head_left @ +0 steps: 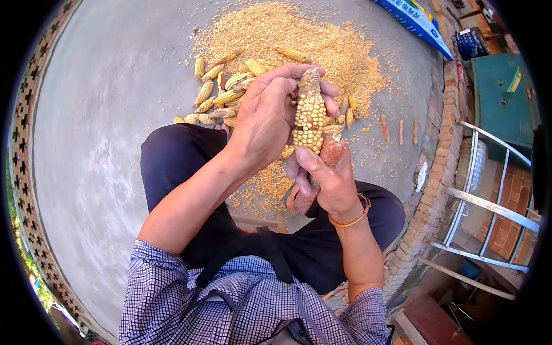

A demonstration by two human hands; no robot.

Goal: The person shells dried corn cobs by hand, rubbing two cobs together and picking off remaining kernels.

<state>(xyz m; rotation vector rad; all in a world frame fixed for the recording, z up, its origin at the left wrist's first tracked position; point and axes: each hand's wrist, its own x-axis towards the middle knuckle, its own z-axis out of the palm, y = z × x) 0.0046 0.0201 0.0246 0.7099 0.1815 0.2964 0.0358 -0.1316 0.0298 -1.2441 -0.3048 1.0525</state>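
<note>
My left hand (265, 115) is wrapped round a partly shelled ear of corn (309, 118), held upright over my lap. Pale yellow kernels cover its middle and lower part, with a small gap between rows; the top end is bare. My right hand (332, 181) grips a bare reddish corn cob (333, 150), and its thumb presses against the lower end of the ear. The reddish piece below that hand looks like the same cob's other end, but my fingers hide the middle. Beyond my hands lie several unshelled ears (204, 92) beside a wide heap of loose kernels (270, 34).
Three bare cobs (401, 131) lie on the concrete floor (103, 132) to the right. A blue printed bag (417, 23) is at the upper right. A brick edge (432, 172), a metal ladder-like frame (494, 204) and a green cabinet (500, 98) stand along the right side.
</note>
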